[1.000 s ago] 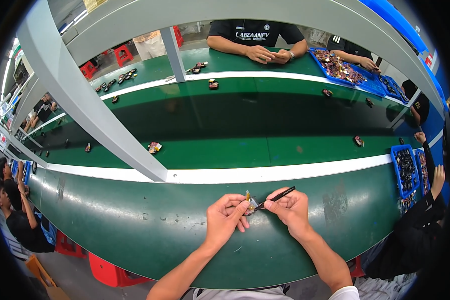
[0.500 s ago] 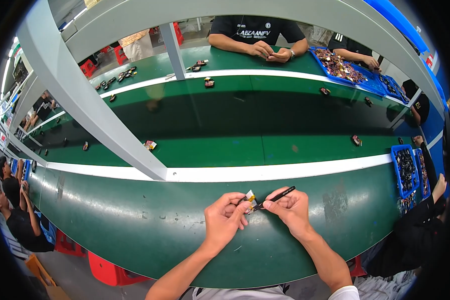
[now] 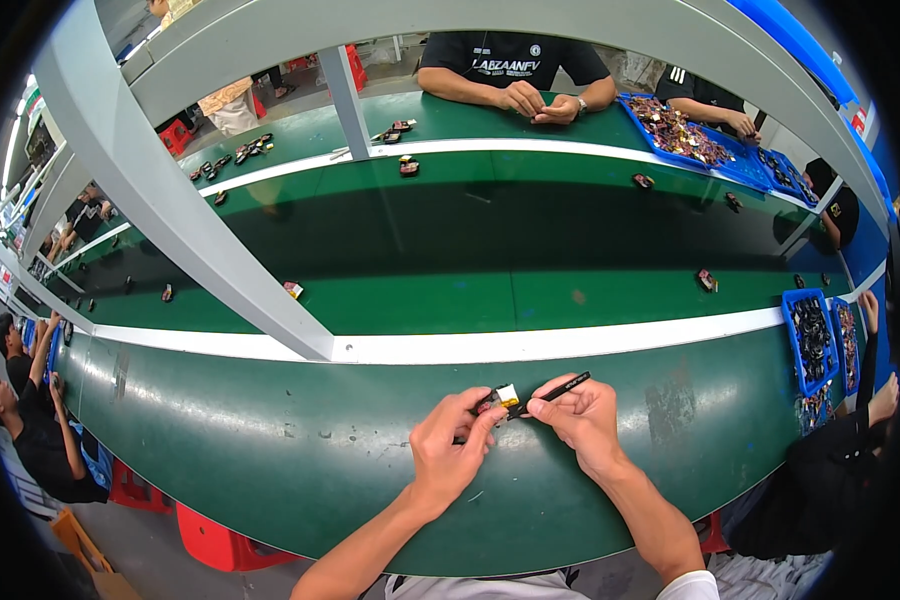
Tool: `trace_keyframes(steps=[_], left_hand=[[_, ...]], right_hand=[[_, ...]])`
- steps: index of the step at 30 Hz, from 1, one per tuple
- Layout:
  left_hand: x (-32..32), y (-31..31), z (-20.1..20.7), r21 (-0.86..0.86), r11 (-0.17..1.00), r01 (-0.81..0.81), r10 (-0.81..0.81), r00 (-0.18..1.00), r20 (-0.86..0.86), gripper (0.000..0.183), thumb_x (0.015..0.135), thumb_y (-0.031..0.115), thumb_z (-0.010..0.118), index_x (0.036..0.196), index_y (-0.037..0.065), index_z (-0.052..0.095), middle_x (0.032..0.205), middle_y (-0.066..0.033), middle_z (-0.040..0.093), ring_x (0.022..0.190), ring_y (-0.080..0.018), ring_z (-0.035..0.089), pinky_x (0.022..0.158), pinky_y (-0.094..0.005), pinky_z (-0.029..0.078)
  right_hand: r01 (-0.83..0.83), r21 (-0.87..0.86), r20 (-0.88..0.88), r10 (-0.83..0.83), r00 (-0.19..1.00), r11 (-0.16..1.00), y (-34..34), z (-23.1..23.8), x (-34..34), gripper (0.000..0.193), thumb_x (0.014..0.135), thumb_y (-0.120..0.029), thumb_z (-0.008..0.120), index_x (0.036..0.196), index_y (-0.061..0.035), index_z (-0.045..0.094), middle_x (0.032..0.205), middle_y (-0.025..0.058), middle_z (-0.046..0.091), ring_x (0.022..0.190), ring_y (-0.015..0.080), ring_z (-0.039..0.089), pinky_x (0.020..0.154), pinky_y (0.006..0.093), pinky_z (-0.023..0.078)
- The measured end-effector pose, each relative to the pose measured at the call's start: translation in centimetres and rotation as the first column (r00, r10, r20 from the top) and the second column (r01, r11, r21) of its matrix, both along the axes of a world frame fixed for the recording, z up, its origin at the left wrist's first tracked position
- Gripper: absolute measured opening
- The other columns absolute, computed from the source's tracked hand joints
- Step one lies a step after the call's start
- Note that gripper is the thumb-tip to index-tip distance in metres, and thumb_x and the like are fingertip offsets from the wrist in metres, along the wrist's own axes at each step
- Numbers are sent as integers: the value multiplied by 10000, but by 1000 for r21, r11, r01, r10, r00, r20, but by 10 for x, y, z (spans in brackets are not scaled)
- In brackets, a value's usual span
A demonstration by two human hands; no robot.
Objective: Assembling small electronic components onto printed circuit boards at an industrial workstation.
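Observation:
My left hand (image 3: 444, 441) pinches a small electronic module (image 3: 501, 399) between thumb and fingers, above the near green tabletop. The module has a silvery-white face, a strip of yellow tape and a dark part mostly covered by my fingers. In my right hand (image 3: 583, 423) slim black tweezers (image 3: 562, 389) are held like a pen, slanting down to the left. Their tip end reaches the module's lower right edge; whether it touches cannot be made out. Both hands are close together over the middle of the table.
Beyond a white rail (image 3: 530, 346) runs a green conveyor belt (image 3: 420, 300) carrying scattered small modules (image 3: 707, 281). A blue tray (image 3: 810, 340) of black parts stands at the right. A grey post (image 3: 185, 200) slants across the left. Co-workers sit opposite and at both sides.
The module in my left hand has been turned, so its white face now shows upward. My right hand hardly moves. Modules on the belt have shifted slightly left.

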State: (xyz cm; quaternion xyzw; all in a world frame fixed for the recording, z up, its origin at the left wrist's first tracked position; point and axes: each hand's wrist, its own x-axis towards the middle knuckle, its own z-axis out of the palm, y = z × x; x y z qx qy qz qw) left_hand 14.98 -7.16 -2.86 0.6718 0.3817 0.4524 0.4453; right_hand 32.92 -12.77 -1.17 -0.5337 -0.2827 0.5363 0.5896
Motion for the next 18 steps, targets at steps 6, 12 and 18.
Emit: trace_keyframes(steps=[6, 12, 18], left_hand=[[1, -1, -2, 114, 993, -25, 26, 1000, -9, 188, 892, -63, 722, 1073, -65, 672, 879, -110, 708, 622, -135, 705, 479, -236, 555], [-1, -1, -4, -122, 992, 39, -29, 997, 77, 195, 925, -39, 701, 1110, -81, 656, 838, -135, 716, 609, -150, 698, 487, -247, 556], [-6, 9, 2, -385, 904, 186, -98, 966, 239, 199, 964, 14, 678, 1137, -83, 654, 825, -151, 716, 588, -166, 684, 478, -259, 545]], right_hand=[[63, 68, -13, -62, 998, 996, 2, -3, -6, 85, 875, 14, 754, 938, 20, 697, 733, 98, 727, 470, 17, 434, 418, 209, 253], [46, 62, -14, -45, 999, 997, 2, -2, -5, 85, 878, 13, 750, 941, 18, 693, 741, 88, 720, 476, 16, 441, 418, 204, 255], [28, 97, 3, -28, 1000, 995, 0, -4, 0, 83, 885, 9, 747, 946, 13, 691, 767, 89, 729, 492, 15, 464, 422, 194, 269]])
